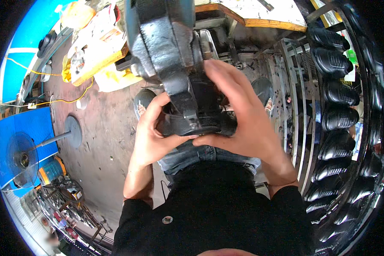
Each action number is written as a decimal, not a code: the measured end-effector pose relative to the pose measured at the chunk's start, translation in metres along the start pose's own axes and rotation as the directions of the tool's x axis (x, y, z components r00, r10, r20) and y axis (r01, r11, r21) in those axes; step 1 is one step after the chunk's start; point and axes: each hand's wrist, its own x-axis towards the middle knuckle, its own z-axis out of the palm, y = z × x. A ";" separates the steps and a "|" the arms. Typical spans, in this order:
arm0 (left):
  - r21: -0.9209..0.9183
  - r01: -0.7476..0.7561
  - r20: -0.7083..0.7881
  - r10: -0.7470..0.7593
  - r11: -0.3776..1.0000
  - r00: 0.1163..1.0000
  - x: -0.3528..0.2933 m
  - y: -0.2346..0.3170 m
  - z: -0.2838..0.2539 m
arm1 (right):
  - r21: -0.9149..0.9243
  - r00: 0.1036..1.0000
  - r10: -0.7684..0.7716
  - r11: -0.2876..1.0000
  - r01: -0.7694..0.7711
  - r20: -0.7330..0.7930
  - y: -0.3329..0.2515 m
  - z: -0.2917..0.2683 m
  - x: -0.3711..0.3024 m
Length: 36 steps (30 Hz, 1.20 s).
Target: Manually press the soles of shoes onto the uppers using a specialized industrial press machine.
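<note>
In front of my chest, a large worn blue-grey metal machine head (166, 47) comes down from the top of the view. At its lower end is a dark, rounded piece that looks like a black shoe (179, 126), mostly hidden by the machine and my fingers. My left hand (151, 138) wraps its left side, thumb along the near edge. On the other side my right hand (251, 123) curves round it, fingers reaching up beside the machine head. Both thumbs almost meet at the near rim.
At right, a tall rack (315, 102) carries several black shoes (333, 62). A white-topped bench (277, 10) with a wooden edge stands at far right of the machine. Yellow-edged bench (98, 64), yellow cord (72, 101) and pedestal fan (24, 160) are on the left.
</note>
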 end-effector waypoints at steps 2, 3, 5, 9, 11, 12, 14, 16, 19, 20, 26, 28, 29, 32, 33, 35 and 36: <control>-0.348 0.004 -0.034 -0.017 0.937 0.999 -0.001 -0.013 0.010 | 0.099 0.996 0.072 0.993 -0.066 -0.058 0.020 0.009 -0.020; -0.295 -0.109 -0.001 0.114 0.949 0.993 0.003 -0.017 0.012 | 0.206 0.985 0.141 0.971 -0.118 -0.101 0.035 0.016 -0.035; -0.466 -0.086 -0.027 0.083 0.881 0.996 0.002 -0.019 0.026 | 0.349 0.952 0.298 0.901 -0.257 -0.069 0.075 0.039 -0.075; -0.361 -0.164 0.000 0.176 0.918 0.984 -0.012 -0.062 0.030 | 0.302 0.855 0.512 0.804 -0.512 0.087 0.109 0.030 -0.122; -0.068 -0.198 0.008 0.199 0.978 0.980 -0.006 -0.042 0.037 | 0.259 0.902 0.430 0.875 -0.410 -0.026 0.109 0.009 -0.125; -0.060 -0.202 0.011 0.203 0.977 0.979 -0.003 -0.040 0.049 | 0.264 0.904 0.426 0.876 -0.403 -0.031 0.107 -0.004 -0.122; -0.776 -0.062 -0.123 -0.053 0.627 0.991 -0.001 -0.038 0.068 | 0.018 0.924 0.376 0.927 -0.376 -0.071 0.097 -0.032 -0.114; -0.962 -0.007 -0.032 -0.088 0.273 0.996 -0.007 -0.042 0.069 | 0.013 0.947 0.314 0.949 -0.314 -0.072 0.087 -0.054 -0.105; -0.786 0.096 -0.075 -0.248 0.611 0.966 -0.016 -0.062 0.066 | -0.048 0.978 0.206 0.977 -0.208 -0.039 0.070 -0.070 -0.086; -0.871 0.054 -0.025 -0.155 0.488 0.988 -0.024 -0.081 0.056 | -0.093 0.987 0.160 0.983 -0.159 -0.003 0.063 -0.070 -0.079; -0.786 0.121 -0.062 -0.272 0.607 0.960 -0.017 -0.064 0.046 | -0.150 0.960 0.280 0.950 -0.275 0.013 0.082 -0.047 -0.089; -0.682 0.116 -0.022 -0.179 0.722 0.984 -0.009 -0.043 0.050 | 0.082 0.897 0.442 0.895 -0.438 -0.030 0.102 -0.035 -0.113; -0.598 0.131 0.033 -0.139 0.790 0.990 -0.005 -0.042 0.045 | 0.085 0.901 0.432 0.900 -0.427 -0.042 0.106 -0.031 -0.120; -0.434 -0.051 -0.047 0.034 0.900 0.998 0.006 -0.019 0.050 | 0.149 0.918 0.387 0.916 -0.372 -0.090 0.111 -0.030 -0.130; -0.455 -0.099 -0.092 0.064 0.885 0.994 0.010 -0.014 0.054 | 0.148 0.914 0.393 0.914 -0.377 -0.100 0.111 -0.032 -0.130; -0.407 -0.121 -0.100 0.088 0.905 0.991 0.010 -0.015 0.055 | 0.139 0.935 0.341 0.935 -0.327 -0.095 0.108 -0.039 -0.128; -0.356 -0.147 -0.120 0.111 0.923 0.987 0.010 -0.015 0.055 | 0.144 0.934 0.342 0.934 -0.326 -0.100 0.106 -0.045 -0.125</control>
